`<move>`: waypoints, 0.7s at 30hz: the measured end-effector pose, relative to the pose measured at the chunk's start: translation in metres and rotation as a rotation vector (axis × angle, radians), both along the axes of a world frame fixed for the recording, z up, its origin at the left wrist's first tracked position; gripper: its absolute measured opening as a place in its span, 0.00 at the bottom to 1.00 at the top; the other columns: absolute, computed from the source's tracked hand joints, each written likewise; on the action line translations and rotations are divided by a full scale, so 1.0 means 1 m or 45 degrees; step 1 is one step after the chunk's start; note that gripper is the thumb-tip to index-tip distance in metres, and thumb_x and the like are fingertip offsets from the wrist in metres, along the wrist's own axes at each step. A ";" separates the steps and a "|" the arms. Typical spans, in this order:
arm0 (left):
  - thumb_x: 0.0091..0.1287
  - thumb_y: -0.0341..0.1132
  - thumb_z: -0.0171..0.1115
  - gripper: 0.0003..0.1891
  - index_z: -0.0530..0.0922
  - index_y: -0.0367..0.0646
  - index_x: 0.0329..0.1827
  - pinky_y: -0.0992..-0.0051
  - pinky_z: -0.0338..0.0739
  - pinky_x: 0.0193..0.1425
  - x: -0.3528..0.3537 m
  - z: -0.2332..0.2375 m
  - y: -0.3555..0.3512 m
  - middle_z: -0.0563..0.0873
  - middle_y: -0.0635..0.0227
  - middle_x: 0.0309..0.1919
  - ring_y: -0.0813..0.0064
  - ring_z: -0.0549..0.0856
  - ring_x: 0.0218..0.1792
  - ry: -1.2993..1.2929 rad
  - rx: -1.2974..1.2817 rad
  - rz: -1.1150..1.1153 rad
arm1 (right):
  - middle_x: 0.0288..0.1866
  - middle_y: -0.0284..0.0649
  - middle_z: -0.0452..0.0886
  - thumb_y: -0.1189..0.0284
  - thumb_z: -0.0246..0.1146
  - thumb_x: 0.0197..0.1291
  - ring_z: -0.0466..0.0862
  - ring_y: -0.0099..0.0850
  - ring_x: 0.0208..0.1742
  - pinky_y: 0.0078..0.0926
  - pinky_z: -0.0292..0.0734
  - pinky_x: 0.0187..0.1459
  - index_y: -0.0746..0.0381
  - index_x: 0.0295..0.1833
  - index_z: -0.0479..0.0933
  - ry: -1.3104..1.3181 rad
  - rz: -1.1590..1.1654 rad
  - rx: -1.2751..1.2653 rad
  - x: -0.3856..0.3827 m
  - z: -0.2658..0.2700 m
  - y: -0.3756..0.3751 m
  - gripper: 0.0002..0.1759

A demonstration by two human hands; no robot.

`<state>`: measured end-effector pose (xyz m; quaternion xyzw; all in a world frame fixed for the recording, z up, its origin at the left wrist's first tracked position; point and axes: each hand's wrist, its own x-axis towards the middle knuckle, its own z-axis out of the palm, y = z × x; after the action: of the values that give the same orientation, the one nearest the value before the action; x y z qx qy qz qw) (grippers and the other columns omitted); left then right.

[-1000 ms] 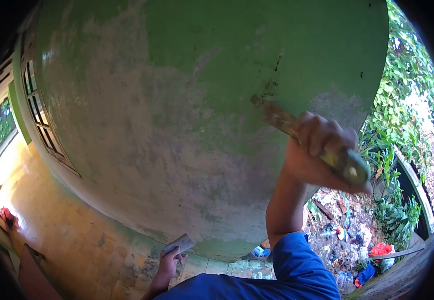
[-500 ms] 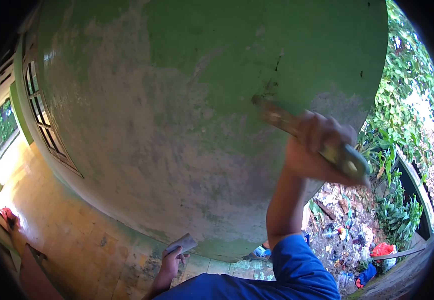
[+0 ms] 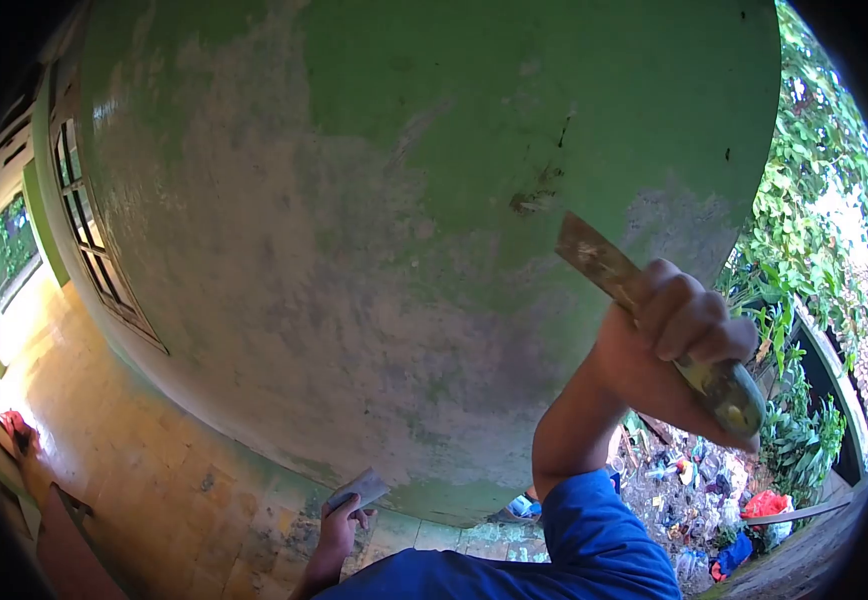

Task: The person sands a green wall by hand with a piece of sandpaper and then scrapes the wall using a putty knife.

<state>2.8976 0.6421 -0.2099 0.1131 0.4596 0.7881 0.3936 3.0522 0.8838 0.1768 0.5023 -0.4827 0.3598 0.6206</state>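
Observation:
In my raised right hand [image 3: 679, 320] is a scraper [image 3: 594, 255] with a worn, stained flat blade and a thick rounded handle, my fingers wrapped round it. The blade tip points up and left, just below and right of a dark scuffed patch [image 3: 534, 198] on the green wall [image 3: 654, 100]. Low in the view, my left hand [image 3: 342, 525] grips a flat grey rectangular plate [image 3: 362, 488] near the wall's foot. Broad whitish areas [image 3: 254, 250] show where paint is gone from the wall.
A barred window [image 3: 94, 235] is set in the wall at left, above a yellowish tiled floor [image 3: 164, 450]. Scattered rubbish [image 3: 689, 500] lies at lower right, beside green plants [image 3: 804, 430]. A red thing [image 3: 16, 428] sits on the floor at far left.
My right hand has moved down and to the right, drawing the scraper's tip away from the dark patch. My left hand stays nearly in place with the grey plate.

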 end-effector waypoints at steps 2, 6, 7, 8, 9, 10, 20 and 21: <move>0.64 0.29 0.56 0.06 0.75 0.36 0.41 0.64 0.80 0.40 0.003 -0.003 -0.002 0.81 0.65 0.27 0.75 0.75 0.14 -0.033 -0.019 0.017 | 0.16 0.33 0.63 0.22 0.41 0.45 0.60 0.25 0.17 0.27 0.55 0.24 0.60 0.29 0.67 0.033 -0.020 0.049 -0.006 0.000 0.007 0.46; 0.64 0.29 0.56 0.07 0.76 0.35 0.42 0.65 0.80 0.40 0.003 -0.002 -0.003 0.82 0.65 0.28 0.76 0.75 0.14 0.004 0.036 -0.042 | 0.17 0.30 0.63 0.23 0.42 0.46 0.62 0.23 0.17 0.25 0.56 0.24 0.57 0.29 0.67 -0.281 0.070 -0.094 -0.027 0.003 0.011 0.43; 0.64 0.29 0.56 0.07 0.76 0.35 0.42 0.65 0.80 0.40 0.003 0.002 -0.001 0.82 0.65 0.28 0.76 0.75 0.14 -0.010 0.022 -0.010 | 0.16 0.31 0.62 0.22 0.41 0.45 0.60 0.24 0.16 0.26 0.55 0.24 0.58 0.29 0.67 -0.104 0.085 -0.094 -0.020 0.002 -0.004 0.45; 0.64 0.29 0.56 0.07 0.76 0.35 0.42 0.65 0.80 0.40 0.002 0.002 0.000 0.82 0.65 0.28 0.76 0.75 0.14 -0.008 0.035 -0.002 | 0.16 0.32 0.61 0.22 0.39 0.45 0.59 0.25 0.16 0.27 0.55 0.24 0.59 0.29 0.66 0.070 0.104 -0.094 -0.016 -0.001 -0.013 0.46; 0.64 0.29 0.56 0.08 0.76 0.35 0.42 0.65 0.80 0.40 0.002 0.000 0.000 0.82 0.65 0.28 0.76 0.75 0.14 -0.016 0.024 0.014 | 0.17 0.32 0.62 0.22 0.39 0.45 0.59 0.25 0.16 0.27 0.55 0.24 0.60 0.31 0.67 -0.006 -0.084 0.023 -0.004 -0.003 -0.005 0.47; 0.65 0.29 0.56 0.08 0.77 0.35 0.42 0.66 0.80 0.40 0.003 -0.002 -0.002 0.82 0.65 0.28 0.76 0.75 0.14 -0.028 0.007 0.028 | 0.17 0.32 0.62 0.22 0.39 0.45 0.59 0.25 0.16 0.27 0.55 0.24 0.60 0.31 0.67 -0.012 -0.076 0.027 -0.011 -0.001 0.000 0.47; 0.65 0.29 0.56 0.07 0.77 0.35 0.40 0.66 0.80 0.40 0.005 -0.003 -0.004 0.81 0.65 0.26 0.76 0.75 0.14 -0.035 0.031 0.003 | 0.16 0.33 0.62 0.22 0.41 0.46 0.59 0.25 0.17 0.27 0.54 0.24 0.61 0.30 0.68 0.076 0.018 -0.048 -0.019 -0.006 0.006 0.46; 0.64 0.29 0.56 0.07 0.77 0.35 0.40 0.65 0.80 0.40 0.005 -0.005 -0.003 0.81 0.65 0.26 0.76 0.75 0.14 -0.016 0.033 -0.026 | 0.16 0.32 0.64 0.23 0.42 0.46 0.60 0.24 0.17 0.26 0.55 0.24 0.59 0.30 0.70 -0.102 0.076 -0.101 -0.035 -0.004 0.018 0.45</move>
<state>2.9022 0.6389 -0.2150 0.1179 0.4459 0.7906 0.4028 3.0172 0.9017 0.1724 0.4768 -0.4774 0.4167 0.6092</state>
